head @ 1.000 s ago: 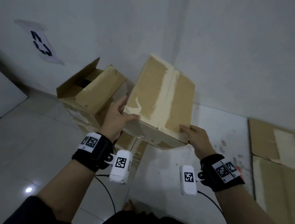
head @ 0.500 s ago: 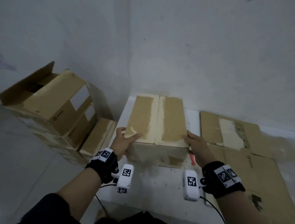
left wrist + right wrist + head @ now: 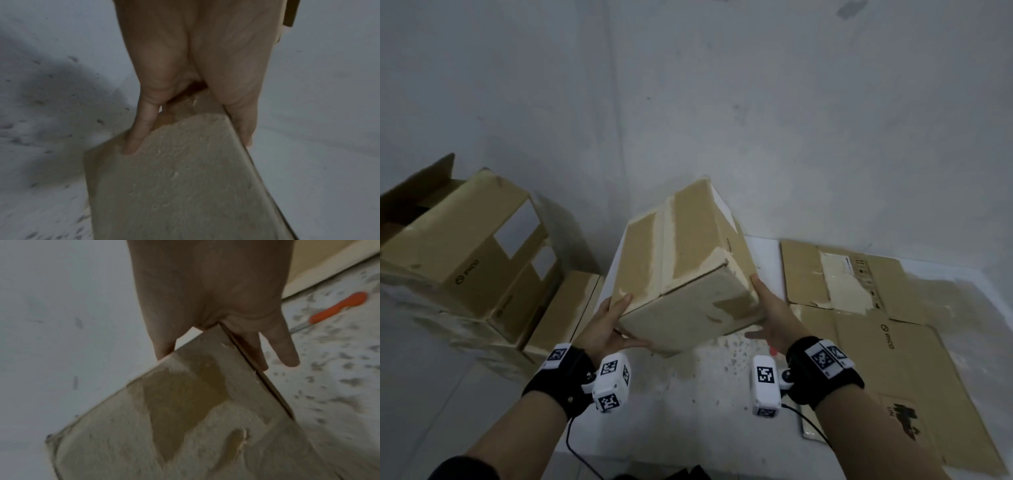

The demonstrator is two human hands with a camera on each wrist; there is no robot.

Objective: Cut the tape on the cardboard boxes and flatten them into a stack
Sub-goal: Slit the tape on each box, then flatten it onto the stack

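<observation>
A closed brown cardboard box (image 3: 688,260) with pale torn-tape strips hangs tilted above the white surface (image 3: 705,404), one corner pointing up toward the wall. My left hand (image 3: 609,325) grips its near left corner, thumb on the near face and fingers on the left side. My right hand (image 3: 770,315) holds the right side, fingers straight along it and thumb under the lower edge. The left wrist view shows the box (image 3: 185,186) wedged between thumb and fingers of my left hand (image 3: 185,65). The right wrist view shows the box (image 3: 185,418) the same way in my right hand (image 3: 205,288).
An orange-handled cutter (image 3: 339,308) lies on the speckled surface under my right hand, by the flattened cardboard (image 3: 876,325) spread at the right. A pile of boxes (image 3: 465,246), the top one open, stands at the left against the wall.
The box went from being carried at the left pile to sitting level over the white surface. It now hangs lifted and turned in both hands, with its right end up.
</observation>
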